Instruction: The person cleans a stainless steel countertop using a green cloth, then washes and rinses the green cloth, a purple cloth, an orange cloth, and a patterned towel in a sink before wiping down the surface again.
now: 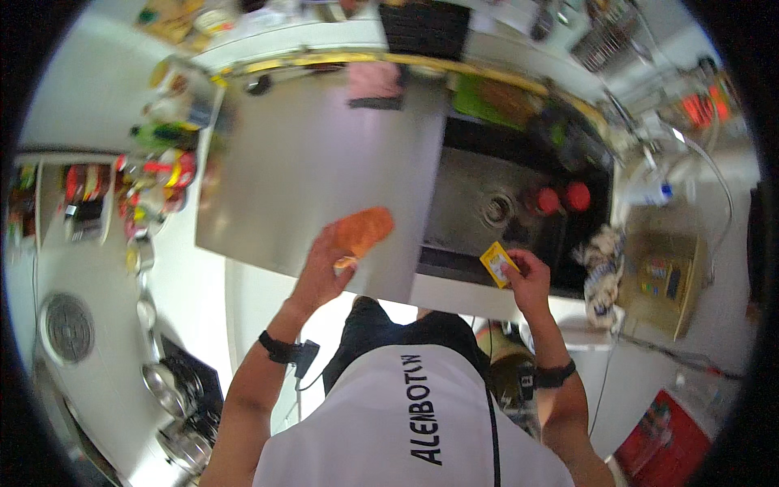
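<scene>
An orange cloth (368, 228) is in the grip of my left hand (317, 265), just above the front part of a flat metal worktop (310, 158). Between the fingers and thumb of my right hand (528, 281) is a small yellow packet or card (495, 263) with a pale patch that bears writing. That hand is over the front edge of a dark sink (459, 189), to the right of the worktop. Blur hides the finer detail of the cloth and the packet.
Two red-topped items (548, 199) stand in the sink's right side. A pink cloth (372, 79) and a green item (487, 100) lie along the back. A crumpled rag (602, 280) is right of the sink, near a tap hose (712, 158). Bottles (176, 167) crowd the left.
</scene>
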Demonstrator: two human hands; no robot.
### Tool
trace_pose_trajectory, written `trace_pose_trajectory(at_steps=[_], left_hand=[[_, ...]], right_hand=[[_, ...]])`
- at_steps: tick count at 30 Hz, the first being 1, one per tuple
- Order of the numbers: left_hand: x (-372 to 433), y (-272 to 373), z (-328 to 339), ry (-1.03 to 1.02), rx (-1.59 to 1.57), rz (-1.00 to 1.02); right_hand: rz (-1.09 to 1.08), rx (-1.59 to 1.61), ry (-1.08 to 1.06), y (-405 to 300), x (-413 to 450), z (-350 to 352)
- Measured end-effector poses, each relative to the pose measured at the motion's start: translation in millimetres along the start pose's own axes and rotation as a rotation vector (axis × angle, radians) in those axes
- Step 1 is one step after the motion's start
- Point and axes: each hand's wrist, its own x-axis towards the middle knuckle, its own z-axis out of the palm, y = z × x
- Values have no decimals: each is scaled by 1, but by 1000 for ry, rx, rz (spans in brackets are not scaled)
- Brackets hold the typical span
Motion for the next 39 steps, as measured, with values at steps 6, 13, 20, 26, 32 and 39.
trace_pose_trajectory(at_steps=[6, 13, 20, 26, 32, 39], left_hand=[[-58, -32, -13, -26, -504, -178], [-93, -73, -56, -208, -1418, -13], [-155, -192, -145, 21, -1547, -97], [-211, -358, -210, 511, -1676, -221], [-209, -501, -283, 1120, -1728, -401], [-160, -622, -280, 1012, -1213, -513]], right_hand=[[-161, -16, -191, -23, 6, 59], [-14, 144, -583, -121, -34, 236], [25, 107, -761, -175, -65, 428], [38, -50, -795, -174, -66, 491], [166, -166, -642, -165, -88, 476], [170, -225, -511, -163, -102, 458]])
